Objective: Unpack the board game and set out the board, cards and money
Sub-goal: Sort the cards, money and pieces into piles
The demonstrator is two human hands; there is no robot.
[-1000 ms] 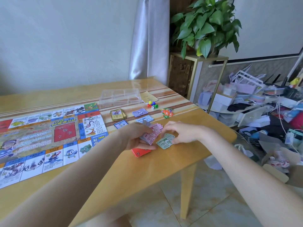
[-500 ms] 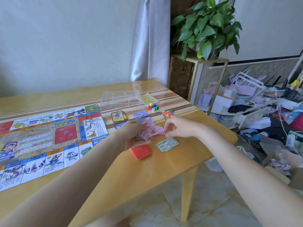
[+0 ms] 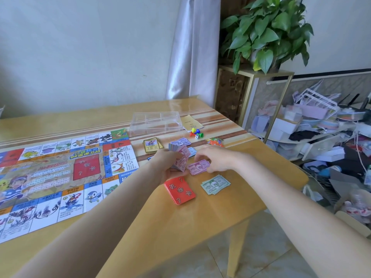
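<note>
The colourful game board (image 3: 60,177) lies unfolded on the left of the wooden table (image 3: 200,217). My left hand (image 3: 166,163) grips a thick stack of paper money (image 3: 180,157), pink notes facing out. My right hand (image 3: 216,159) pinches a few pink notes (image 3: 197,167) just above the table, right beside the stack. In front of my hands lie a red card deck (image 3: 179,190) and a pile of green notes (image 3: 215,184). Behind them sit a yellow card deck (image 3: 152,145), purple notes (image 3: 180,141) and blue notes (image 3: 192,151).
A clear plastic tray (image 3: 155,122), a yellow leaflet (image 3: 190,123), coloured pawns and dice (image 3: 196,133) and orange pieces (image 3: 215,141) lie at the table's back right. A potted plant (image 3: 265,31) on a gold stand and cluttered shelves (image 3: 321,127) stand to the right.
My right hand left the green notes on the table, rose to the stack in my left hand, and now draws a few pink notes away from it, down and to the right.
</note>
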